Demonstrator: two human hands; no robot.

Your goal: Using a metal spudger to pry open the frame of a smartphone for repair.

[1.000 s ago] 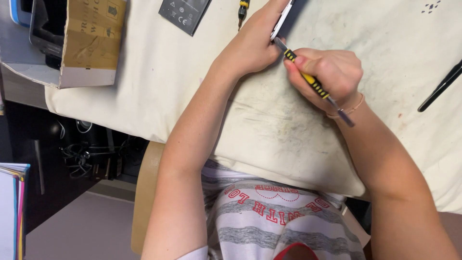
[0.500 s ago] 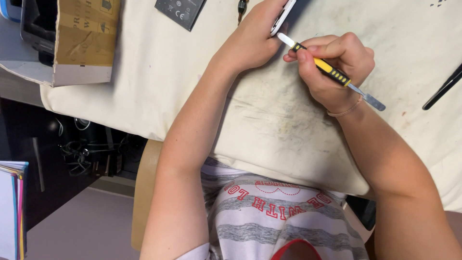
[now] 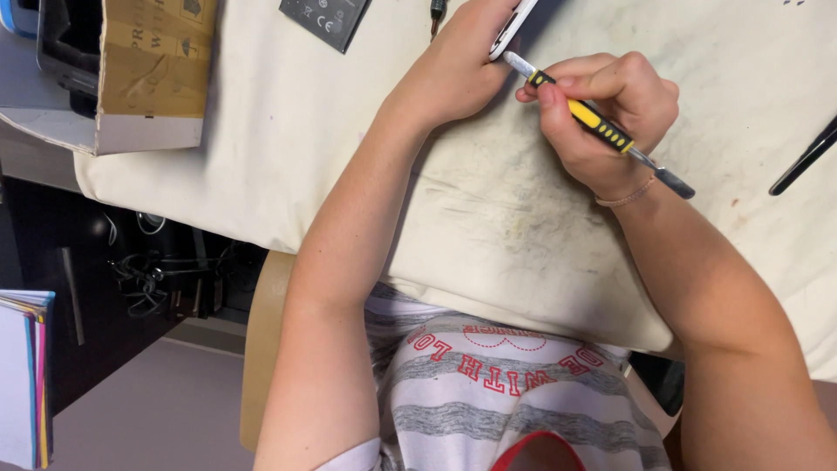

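My left hand (image 3: 458, 65) holds a white-edged flat device (image 3: 512, 28), likely a phone, at the top edge of the view; most of the device is cut off. My right hand (image 3: 610, 113) grips a thin metal pry tool with a yellow and black handle (image 3: 593, 122). The tool's flat tip touches the device's edge just below my left hand's fingers. Both hands rest over a stained cream cloth (image 3: 488, 209) that covers the table.
A dark rectangular part (image 3: 324, 19) lies on the cloth at top centre. A cardboard box (image 3: 148, 74) stands at top left. A black tool (image 3: 806, 157) lies at the right edge. Cables (image 3: 166, 270) hang under the table; a stack of coloured papers (image 3: 26, 375) sits lower left.
My right hand has turned the pry tool flatter and slid its tip up to the device's edge. The view has shifted a little.
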